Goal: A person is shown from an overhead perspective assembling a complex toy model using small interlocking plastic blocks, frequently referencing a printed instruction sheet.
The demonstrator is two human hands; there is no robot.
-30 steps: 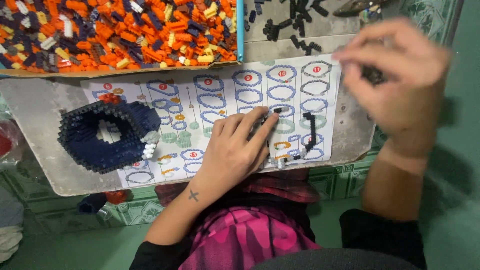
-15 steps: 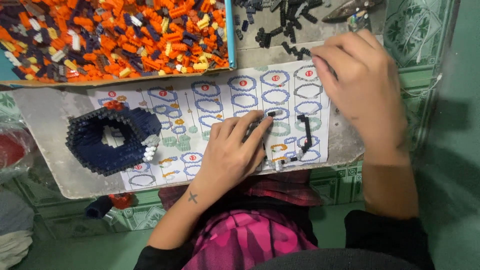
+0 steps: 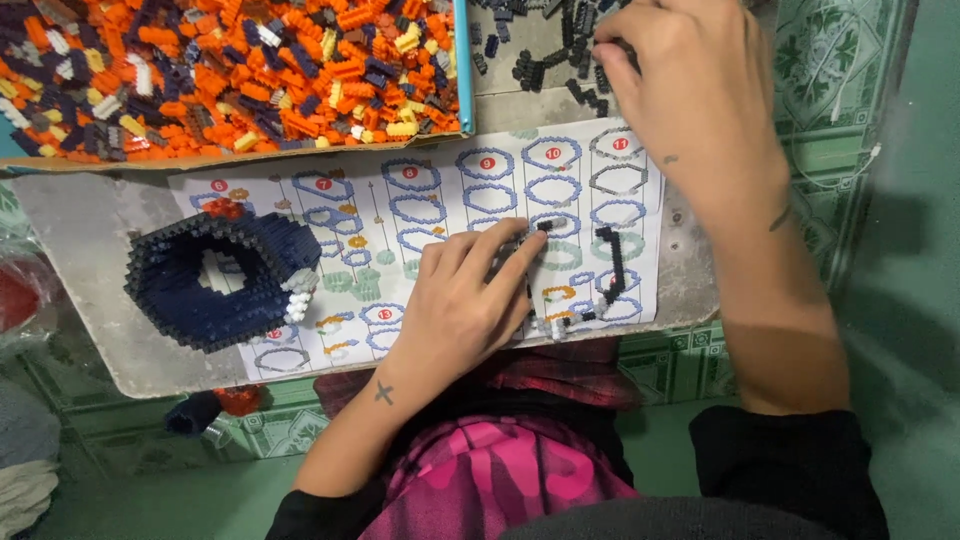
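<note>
Left hand [image 3: 465, 300]: fingers lying flat, pinning a small dark brick strip [image 3: 530, 240] to the instruction sheet [image 3: 440, 190]. Right hand [image 3: 690, 90]: having moved up from the sheet, fingertips now closing among loose dark bricks [image 3: 540, 60], fetching another piece.

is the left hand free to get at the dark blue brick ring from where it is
Probably yes. The left hand rests flat on the instruction sheet, and the brick ring sits just beside it on the board, with only open sheet between them.
</note>
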